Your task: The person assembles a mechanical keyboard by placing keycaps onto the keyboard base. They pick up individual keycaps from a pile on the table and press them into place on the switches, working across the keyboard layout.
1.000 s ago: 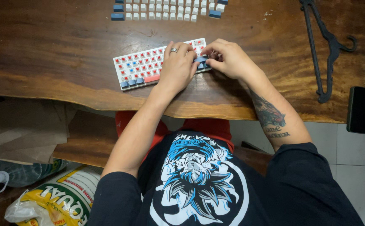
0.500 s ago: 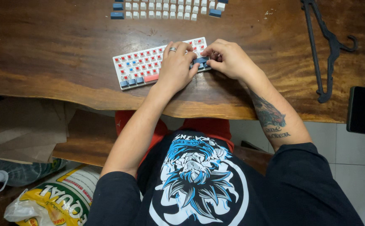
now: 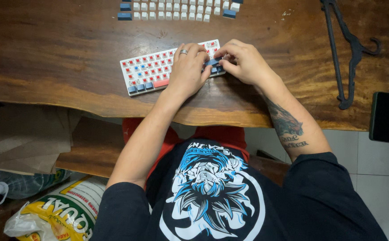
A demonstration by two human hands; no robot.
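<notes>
Yellow-white printed sack (image 3: 65, 214) on floor lower left; my left hand (image 3: 186, 71) lies flat on keyboard (image 3: 152, 69), right hand (image 3: 243, 62) pinches dark-blue keycap (image 3: 213, 63).

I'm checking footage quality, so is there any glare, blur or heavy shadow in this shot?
Head view: sharp overall; soft sheen on the wooden table; both hands shade the keyboard at its right end; the loose keycaps are cropped by the top edge.

Single view only, from a camera worn on the head. Looking steeply down over the chest and lap onto the tabletop (image 3: 69, 58). Fairly near: keyboard (image 3: 152, 69) in upper middle, floor (image 3: 381, 169) visible below the table edge at right.
</notes>
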